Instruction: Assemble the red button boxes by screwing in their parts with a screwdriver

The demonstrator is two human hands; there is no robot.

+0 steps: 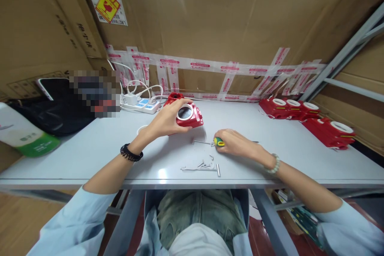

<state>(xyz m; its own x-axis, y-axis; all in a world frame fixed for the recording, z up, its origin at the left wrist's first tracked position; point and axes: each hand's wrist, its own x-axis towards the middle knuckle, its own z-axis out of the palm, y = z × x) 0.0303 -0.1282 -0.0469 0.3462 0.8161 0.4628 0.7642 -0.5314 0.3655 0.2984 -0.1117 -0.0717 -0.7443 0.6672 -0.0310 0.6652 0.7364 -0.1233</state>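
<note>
My left hand (169,119) grips a red housing (196,115) with a white-ringed round window, tilted above the white table. My right hand (232,142) is closed around a screwdriver (219,141) with a green and yellow handle; a thin tip shows on the hand's far right side. Just left of that hand lies a thin metal rod (201,142); whether the fingers touch it I cannot tell. Nearer the table's front edge lie several small screws (204,164) and a T-shaped metal rod (207,169) with a hooked end.
Several more red housings (289,106) with white rings stand at the back right. A white power strip (147,106) with cables sits behind my left hand. To the left are a black bag (69,118), a phone (54,88) and a green-white pack (27,136). Cardboard (195,20) walls the back.
</note>
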